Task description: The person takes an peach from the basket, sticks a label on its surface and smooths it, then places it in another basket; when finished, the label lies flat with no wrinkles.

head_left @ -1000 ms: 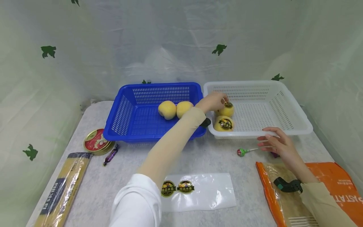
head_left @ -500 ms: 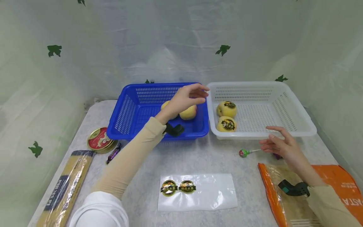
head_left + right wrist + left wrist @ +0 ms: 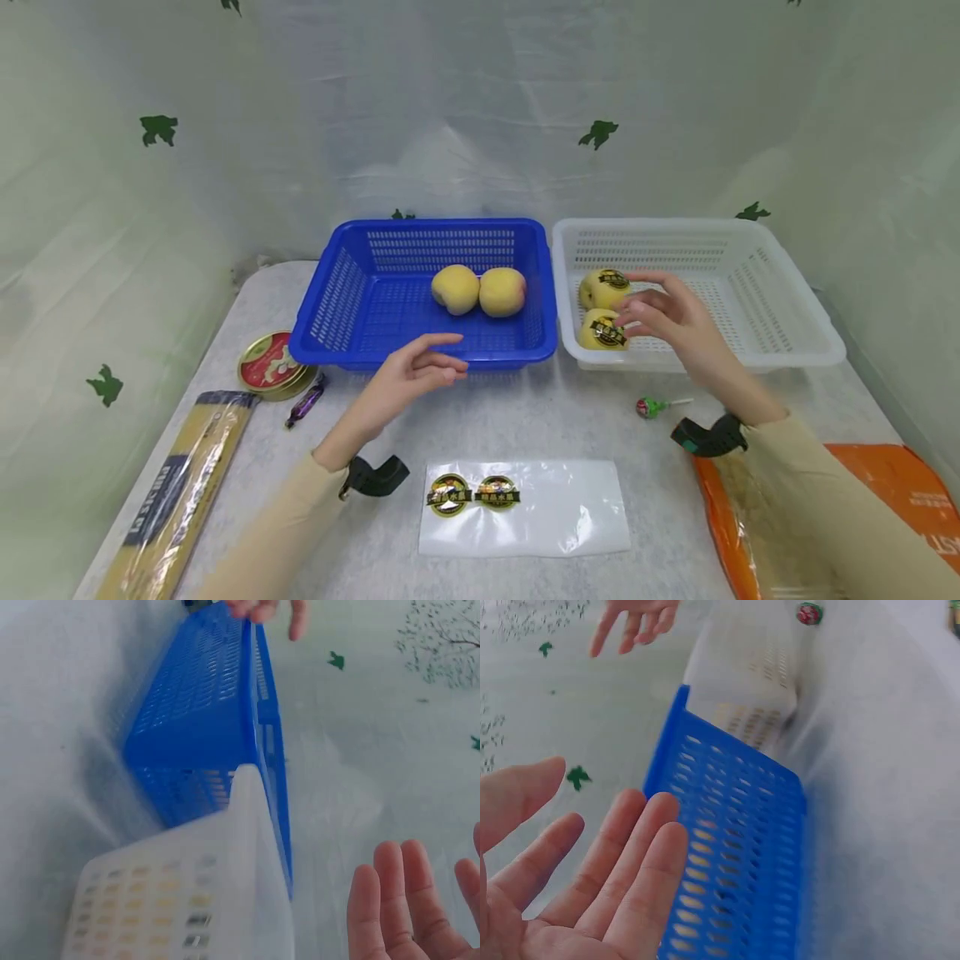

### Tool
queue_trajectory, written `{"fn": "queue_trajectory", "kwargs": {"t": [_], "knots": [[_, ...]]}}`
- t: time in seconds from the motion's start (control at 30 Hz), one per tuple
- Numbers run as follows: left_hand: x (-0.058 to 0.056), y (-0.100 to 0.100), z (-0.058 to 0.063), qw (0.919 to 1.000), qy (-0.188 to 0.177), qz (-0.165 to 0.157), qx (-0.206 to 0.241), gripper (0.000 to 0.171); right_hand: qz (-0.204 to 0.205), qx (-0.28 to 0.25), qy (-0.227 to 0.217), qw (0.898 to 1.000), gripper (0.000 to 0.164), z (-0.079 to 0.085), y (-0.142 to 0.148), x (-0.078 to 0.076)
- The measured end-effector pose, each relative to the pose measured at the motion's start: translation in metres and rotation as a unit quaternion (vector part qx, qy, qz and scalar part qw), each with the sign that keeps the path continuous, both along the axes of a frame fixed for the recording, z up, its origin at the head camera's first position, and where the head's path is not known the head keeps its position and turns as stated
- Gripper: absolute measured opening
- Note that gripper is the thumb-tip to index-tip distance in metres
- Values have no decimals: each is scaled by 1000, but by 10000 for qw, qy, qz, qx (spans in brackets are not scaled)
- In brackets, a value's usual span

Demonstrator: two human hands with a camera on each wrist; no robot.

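Note:
My left hand (image 3: 408, 377) hovers in front of the near rim of the blue basket (image 3: 422, 360), fingers loosely spread and holding nothing. Two plain yellow peaches (image 3: 455, 289) lie side by side in that basket. Over the white basket (image 3: 780, 357) is my right hand (image 3: 671, 321), its fingers extended toward two peaches bearing black-and-gold stickers. One stickered peach (image 3: 597, 289) lies behind the other stickered peach (image 3: 596, 330). Whether my fingertips touch them, I cannot tell from the head view. In the right wrist view, the fingers (image 3: 424, 889) are straight, with nothing between them.
A glossy white sheet (image 3: 566, 508) with two round stickers (image 3: 450, 496) lies in front. At left are a round tin (image 3: 273, 365), a purple-wrapped candy (image 3: 306, 404) and a spaghetti pack (image 3: 180, 492). A lollipop (image 3: 651, 407) and an orange pasta bag (image 3: 896, 479) are at right.
My left hand has left the stickered peach, passing back over the blue basket to its front. My right hand has risen from near the lollipop to above the white basket.

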State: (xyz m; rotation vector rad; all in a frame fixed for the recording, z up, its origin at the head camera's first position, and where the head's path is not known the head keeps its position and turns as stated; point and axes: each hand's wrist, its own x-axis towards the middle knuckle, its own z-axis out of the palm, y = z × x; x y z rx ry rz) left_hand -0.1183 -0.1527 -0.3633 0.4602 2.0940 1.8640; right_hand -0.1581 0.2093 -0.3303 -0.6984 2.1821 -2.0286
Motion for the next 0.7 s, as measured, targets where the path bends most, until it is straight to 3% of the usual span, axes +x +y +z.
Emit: {"fn": "queue_trajectory", "kwargs": {"t": [0.13, 0.23, 0.43, 0.53, 0.7], "knots": [[14, -17, -17, 9995, -222, 205, -23, 48, 123, 298, -80, 9994, 38, 5, -34, -25], [18, -25, -24, 9990, -290, 341, 28, 53, 247, 459, -210, 9984, 43, 11, -61, -43], [13, -28, -33, 9966, -250, 781, 107, 57, 370, 527, -397, 9971, 45, 12, -106, -77], [10, -26, -36, 9933, -129, 1149, 74, 54, 348, 743, -536, 9952, 45, 10, -126, -90], [8, -18, -39, 9843, 12, 1763, 95, 47, 68, 1188, -1025, 9876, 46, 0, -149, -105]]}}
